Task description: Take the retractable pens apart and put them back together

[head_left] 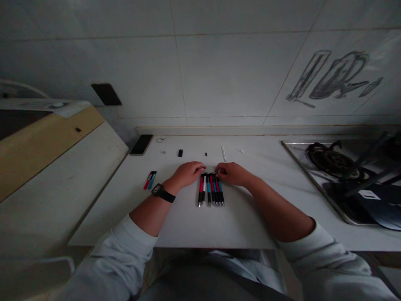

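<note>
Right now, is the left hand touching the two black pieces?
Apart. The head view shows a strip of white counter between the left hand and the black pieces.

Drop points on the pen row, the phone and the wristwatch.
Pen row (212, 189): head view, on the barrel of a pen near the row's middle.
Phone (141, 144): head view, middle of its dark screen.
Wristwatch (157, 190): head view, on the watch face.
</note>
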Available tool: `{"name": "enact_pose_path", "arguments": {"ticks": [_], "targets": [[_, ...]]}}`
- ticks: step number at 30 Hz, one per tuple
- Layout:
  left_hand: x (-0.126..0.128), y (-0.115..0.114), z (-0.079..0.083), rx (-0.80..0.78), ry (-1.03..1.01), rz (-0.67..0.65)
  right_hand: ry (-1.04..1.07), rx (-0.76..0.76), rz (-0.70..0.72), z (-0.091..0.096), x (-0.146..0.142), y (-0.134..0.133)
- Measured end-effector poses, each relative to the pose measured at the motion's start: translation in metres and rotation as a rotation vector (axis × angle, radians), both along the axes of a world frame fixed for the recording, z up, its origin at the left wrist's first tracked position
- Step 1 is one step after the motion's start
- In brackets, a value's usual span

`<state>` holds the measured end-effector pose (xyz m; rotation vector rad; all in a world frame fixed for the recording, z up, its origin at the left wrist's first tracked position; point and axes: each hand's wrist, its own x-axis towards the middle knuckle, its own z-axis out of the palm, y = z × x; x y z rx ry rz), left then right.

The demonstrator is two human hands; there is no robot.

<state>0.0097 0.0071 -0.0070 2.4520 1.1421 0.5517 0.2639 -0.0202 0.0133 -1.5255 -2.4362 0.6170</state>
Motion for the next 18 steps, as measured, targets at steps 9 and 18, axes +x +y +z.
{"name": "enact_pose_path", "arguments": {"ticks": [9, 18], "targets": [[0.0, 0.0, -0.002, 0.036, 0.026, -0.037, -0.09, -0.028, -0.026, 0.004, 0.002, -0.002], [0.0, 0.0, -0.004, 0.027, 0.061, 0.0, -0.168, 0.041, -0.038, 0.002, -0.007, -0.012]]}}
